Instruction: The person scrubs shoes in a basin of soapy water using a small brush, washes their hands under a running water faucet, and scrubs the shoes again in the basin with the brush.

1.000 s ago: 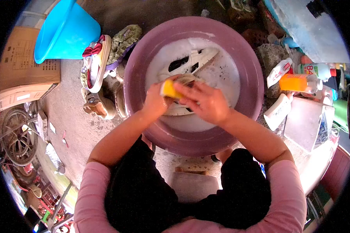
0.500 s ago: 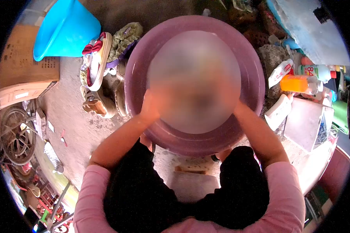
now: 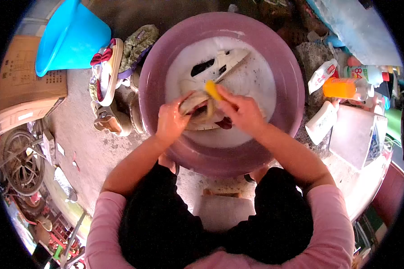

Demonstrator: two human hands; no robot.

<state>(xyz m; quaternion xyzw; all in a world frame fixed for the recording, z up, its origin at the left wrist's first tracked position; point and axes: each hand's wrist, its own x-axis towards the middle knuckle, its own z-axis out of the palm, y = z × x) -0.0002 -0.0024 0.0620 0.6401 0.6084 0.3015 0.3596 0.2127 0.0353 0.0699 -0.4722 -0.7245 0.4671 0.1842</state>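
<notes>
Over the soapy water of a large purple basin point(image 3: 155, 85), my left hand point(image 3: 172, 120) is closed around a small wet shoe point(image 3: 195, 102) with a dark red part. My right hand point(image 3: 242, 114) grips a yellow brush point(image 3: 212, 89), which is at the shoe's right side; its bristles are hard to make out. A white shoe point(image 3: 232, 59) with dark openings lies in the suds behind the hands. Part of another pale thing shows under the held shoe, mostly hidden.
Left of the basin are a blue bucket point(image 3: 72, 38), a shoe with a red bow point(image 3: 107, 74), a brown shoe point(image 3: 110, 121) and a cardboard box point(image 3: 31, 76). On the right lie an orange bottle point(image 3: 339, 88) and a white bottle point(image 3: 321, 122).
The small shoe has turned, now showing its opening and dark red part. The yellow brush has moved up and right, from beside my left hand to the shoe's right side.
</notes>
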